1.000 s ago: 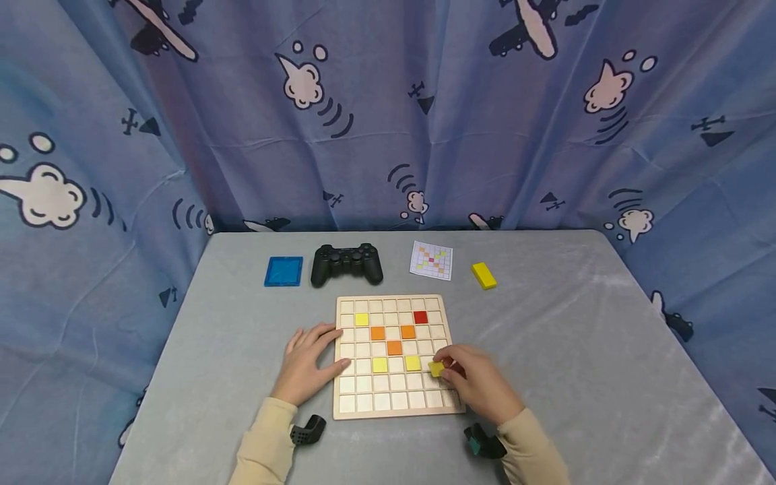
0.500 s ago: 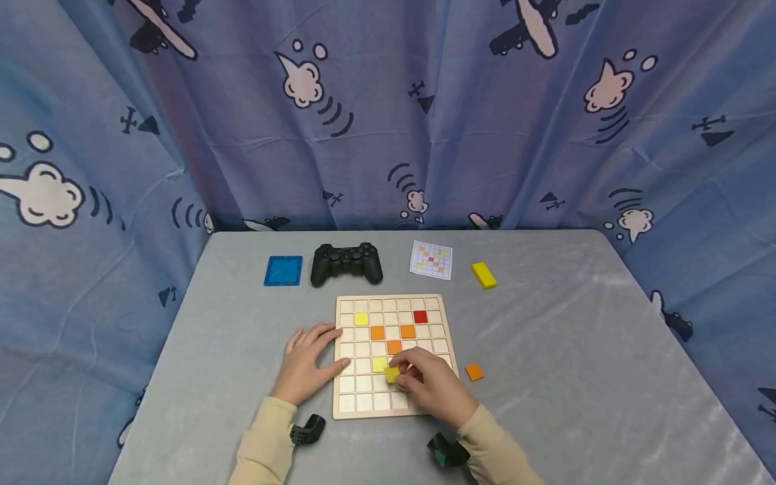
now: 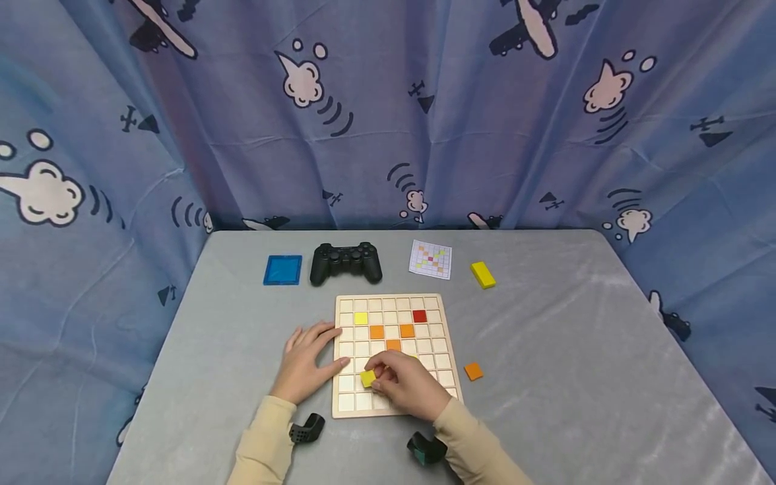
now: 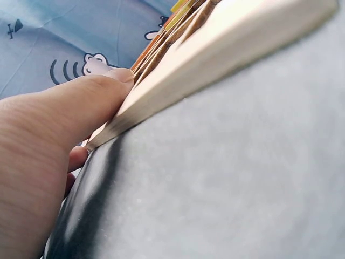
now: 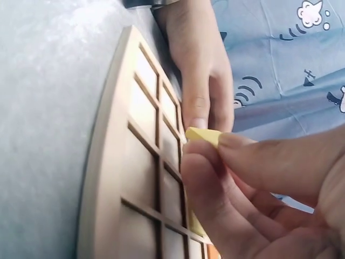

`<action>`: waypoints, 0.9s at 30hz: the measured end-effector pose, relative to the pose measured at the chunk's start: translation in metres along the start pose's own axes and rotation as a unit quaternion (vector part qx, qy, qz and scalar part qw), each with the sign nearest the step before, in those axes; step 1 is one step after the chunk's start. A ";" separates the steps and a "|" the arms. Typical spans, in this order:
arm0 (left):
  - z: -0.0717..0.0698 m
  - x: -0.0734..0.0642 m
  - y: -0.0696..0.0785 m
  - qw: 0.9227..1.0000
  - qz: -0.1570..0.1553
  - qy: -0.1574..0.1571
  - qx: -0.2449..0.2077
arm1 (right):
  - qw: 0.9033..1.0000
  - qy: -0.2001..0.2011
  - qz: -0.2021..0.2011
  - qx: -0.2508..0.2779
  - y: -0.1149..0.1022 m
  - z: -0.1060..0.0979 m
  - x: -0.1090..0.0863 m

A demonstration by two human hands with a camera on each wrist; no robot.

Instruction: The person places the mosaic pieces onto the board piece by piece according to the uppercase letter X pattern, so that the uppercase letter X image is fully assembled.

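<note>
Between thumb and fingertips, my right hand [image 3: 412, 387] pinches a small square yellow tile [image 3: 367, 378] over the lower left part of a wooden grid board [image 3: 358, 415]. The right wrist view shows the held tile [image 5: 202, 135] above the grid cells. My left hand [image 3: 306, 367] rests at the board's left edge, its fingers relaxed and its thumb [image 4: 102, 94] touching the rim. Yellow, orange and red tiles lie in cells of the board. Part of the lower cells is hidden by my right hand.
A loose orange tile [image 3: 473, 371] lies right of the board. Behind it stand a blue square tray [image 3: 282, 270], a black game controller [image 3: 346, 261], a printed pattern card [image 3: 430, 259] and a yellow block [image 3: 483, 275]. A patterned curtain [image 3: 364, 135] hangs behind the grey table [image 3: 576, 337].
My right hand has moved left across the board with the yellow tile, from its right side to its lower left. The loose orange tile has come into view beside the board. My left hand stays put.
</note>
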State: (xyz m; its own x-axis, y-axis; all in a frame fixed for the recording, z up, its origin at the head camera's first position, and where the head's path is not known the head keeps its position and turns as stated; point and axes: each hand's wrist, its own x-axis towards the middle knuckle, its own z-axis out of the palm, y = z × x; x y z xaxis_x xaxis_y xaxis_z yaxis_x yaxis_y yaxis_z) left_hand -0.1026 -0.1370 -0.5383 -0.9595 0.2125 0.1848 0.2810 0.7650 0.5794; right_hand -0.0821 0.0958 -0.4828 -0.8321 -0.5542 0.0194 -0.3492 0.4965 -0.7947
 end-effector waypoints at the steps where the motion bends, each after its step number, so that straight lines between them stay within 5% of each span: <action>1: 0.000 0.000 0.000 1.000 0.001 0.002 0.000 | 1.000 -0.004 0.001 0.002 0.000 0.001 0.001; 12: 0.000 0.000 -0.001 1.000 0.003 0.004 -0.006 | 1.000 -0.025 0.007 -0.012 -0.002 0.011 0.009; 27: 0.000 0.000 -0.001 1.000 -0.002 -0.002 -0.003 | 0.992 -0.009 0.029 -0.119 0.000 0.015 0.009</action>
State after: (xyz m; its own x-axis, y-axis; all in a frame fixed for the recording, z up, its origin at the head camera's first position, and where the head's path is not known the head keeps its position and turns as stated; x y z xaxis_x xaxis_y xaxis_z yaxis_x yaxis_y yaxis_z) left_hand -0.1025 -0.1376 -0.5384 -0.9607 0.2120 0.1791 0.2773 0.7623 0.5848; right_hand -0.0832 0.0804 -0.4916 -0.8465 -0.5311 -0.0355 -0.3940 0.6701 -0.6291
